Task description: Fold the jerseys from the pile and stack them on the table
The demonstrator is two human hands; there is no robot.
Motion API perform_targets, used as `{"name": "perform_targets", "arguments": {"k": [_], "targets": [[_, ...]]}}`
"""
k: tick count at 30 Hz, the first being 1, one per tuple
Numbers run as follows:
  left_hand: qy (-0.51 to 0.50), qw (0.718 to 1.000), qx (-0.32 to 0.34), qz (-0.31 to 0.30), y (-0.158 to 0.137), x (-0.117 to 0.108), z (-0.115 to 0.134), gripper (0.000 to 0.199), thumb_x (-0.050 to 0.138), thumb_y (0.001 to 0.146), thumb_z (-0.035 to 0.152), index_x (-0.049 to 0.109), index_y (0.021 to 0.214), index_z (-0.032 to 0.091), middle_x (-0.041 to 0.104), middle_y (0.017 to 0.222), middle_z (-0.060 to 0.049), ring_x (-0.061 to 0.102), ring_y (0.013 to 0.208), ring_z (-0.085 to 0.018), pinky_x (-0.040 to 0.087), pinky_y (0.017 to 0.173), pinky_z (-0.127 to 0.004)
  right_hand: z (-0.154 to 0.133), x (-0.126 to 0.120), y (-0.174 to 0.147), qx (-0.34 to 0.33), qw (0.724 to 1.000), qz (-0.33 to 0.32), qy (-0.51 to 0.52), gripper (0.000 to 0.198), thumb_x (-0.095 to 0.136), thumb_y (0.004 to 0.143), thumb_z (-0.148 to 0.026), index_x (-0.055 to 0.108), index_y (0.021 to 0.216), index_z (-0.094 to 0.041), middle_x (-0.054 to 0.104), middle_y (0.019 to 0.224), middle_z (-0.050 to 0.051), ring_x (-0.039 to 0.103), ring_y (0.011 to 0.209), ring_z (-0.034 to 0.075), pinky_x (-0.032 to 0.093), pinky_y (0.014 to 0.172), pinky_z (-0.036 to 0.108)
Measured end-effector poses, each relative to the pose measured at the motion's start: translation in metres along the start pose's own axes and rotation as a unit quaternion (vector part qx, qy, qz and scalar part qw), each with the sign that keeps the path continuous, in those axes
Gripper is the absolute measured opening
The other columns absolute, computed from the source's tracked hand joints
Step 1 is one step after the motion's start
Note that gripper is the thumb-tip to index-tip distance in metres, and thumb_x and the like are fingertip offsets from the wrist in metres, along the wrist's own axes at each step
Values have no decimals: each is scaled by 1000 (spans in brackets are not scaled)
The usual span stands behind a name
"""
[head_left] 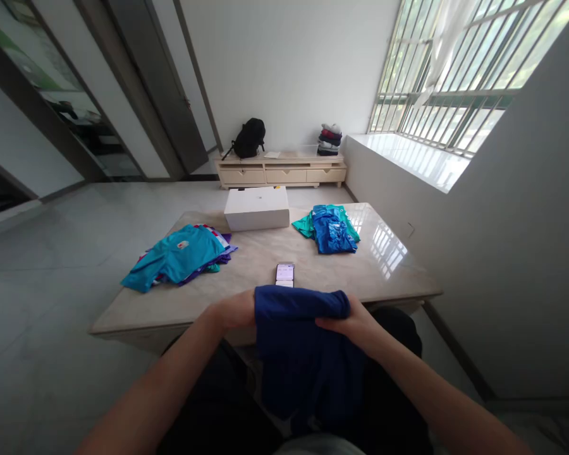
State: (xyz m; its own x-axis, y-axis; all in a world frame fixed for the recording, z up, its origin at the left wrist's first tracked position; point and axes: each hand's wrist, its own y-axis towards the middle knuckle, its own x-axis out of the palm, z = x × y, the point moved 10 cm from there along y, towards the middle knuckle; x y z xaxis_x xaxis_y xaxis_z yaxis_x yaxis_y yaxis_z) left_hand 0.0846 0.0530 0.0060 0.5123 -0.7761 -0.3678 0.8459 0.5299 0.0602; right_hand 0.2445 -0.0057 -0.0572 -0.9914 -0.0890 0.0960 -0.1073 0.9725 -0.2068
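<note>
A navy blue garment point(303, 335) hangs above my lap, its upper edge stretched sideways into a thick band; whether it is shorts or a shirt, I cannot tell. At the band's left end my left hand point(237, 310) holds it, the fingers hidden inside or behind the cloth. My right hand point(348, 323) grips the other end, thumb lying across the front and fingers behind. Just beyond the band, a phone point(285, 273) with a lit screen lies on the marble-look table point(251, 265), its near end covered by the cloth.
A spread pile of shirts point(184, 253), teal on top, lies at the table's left. Folded blue and green clothes point(332, 230) lie at the right. A white box point(257, 208) stands at the back. Beyond, a low cabinet point(287, 175) bears a black backpack point(250, 138) and stacked clothes point(329, 140).
</note>
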Motion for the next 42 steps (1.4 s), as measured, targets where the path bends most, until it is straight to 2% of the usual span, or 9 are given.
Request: {"name": "perform_targets", "arguments": {"k": [5, 11, 16, 20, 25, 29, 34, 38, 42], "targets": [[-122, 988, -98, 17, 3, -18, -27, 43, 73, 87, 41, 74, 121, 15, 77, 117, -11, 72, 108, -29, 59, 98, -42, -36, -38, 15, -62, 993, 75, 62, 47, 96, 60, -33, 80, 102, -20, 79, 110, 5, 73, 107, 29, 57, 102, 41], [-48, 943, -53, 325, 4, -68, -39, 28, 65, 92, 39, 71, 106, 15, 76, 99, -10, 71, 89, -21, 58, 81, -34, -77, -88, 45, -108, 957, 217, 157, 47, 96, 55, -23, 77, 98, -15, 80, 96, 7, 76, 91, 29, 63, 92, 44], [47, 961, 11, 273, 34, -20, -12, 33, 57, 99, 41, 66, 123, 20, 71, 122, -10, 69, 107, -23, 57, 93, -37, -83, -96, 76, -113, 912, 265, 291, 33, 85, 69, -16, 74, 100, -12, 80, 99, 10, 77, 91, 26, 63, 95, 42], [159, 957, 68, 232, 71, 25, 8, 95, 79, 84, 43, 28, 162, 25, 39, 163, -14, 43, 147, -32, 41, 121, -49, -65, -92, 91, -79, 859, 302, 407, 25, 73, 85, -21, 72, 109, -12, 79, 101, 8, 77, 95, 23, 63, 96, 41], [175, 925, 50, 332, 108, 39, -13, 115, 80, 78, 27, 7, 167, 26, 32, 168, -14, 40, 150, -35, 37, 124, -53, -35, -73, 101, -50, 815, 249, 521, 22, 60, 96, -24, 72, 110, -13, 79, 104, 9, 76, 97, 19, 63, 95, 35], [98, 922, -10, 375, 155, 3, -51, 66, 64, 89, 20, 46, 152, 25, 64, 143, -12, 65, 125, -31, 53, 106, -45, -30, -86, 132, -51, 780, 265, 565, 15, 55, 94, -14, 70, 98, -16, 78, 96, 5, 75, 92, 14, 62, 95, 28], [112, 949, 80, 283, 289, -99, -42, 36, 55, 80, 7, 73, 111, 10, 78, 114, -13, 72, 109, -29, 55, 102, -44, -92, -133, 220, -44, 780, 253, 570, 17, 51, 96, -16, 68, 96, -18, 75, 84, 3, 73, 96, 16, 57, 104, 32], [142, 946, 170, 237, 400, -186, -5, 39, 55, 82, 11, 75, 115, 11, 77, 121, -9, 70, 115, -25, 50, 109, -41, -176, -185, 288, -143, 803, 178, 550, 25, 49, 98, -21, 68, 114, -16, 78, 95, 4, 71, 111, 20, 54, 108, 42], [207, 932, 248, 165, 460, -209, 1, 47, 56, 87, 17, 70, 132, 14, 71, 135, -9, 65, 127, -27, 43, 117, -44, -194, -225, 332, -223, 789, 146, 554, 25, 49, 99, -22, 69, 113, -15, 79, 104, 6, 69, 117, 20, 54, 109, 42]]}}
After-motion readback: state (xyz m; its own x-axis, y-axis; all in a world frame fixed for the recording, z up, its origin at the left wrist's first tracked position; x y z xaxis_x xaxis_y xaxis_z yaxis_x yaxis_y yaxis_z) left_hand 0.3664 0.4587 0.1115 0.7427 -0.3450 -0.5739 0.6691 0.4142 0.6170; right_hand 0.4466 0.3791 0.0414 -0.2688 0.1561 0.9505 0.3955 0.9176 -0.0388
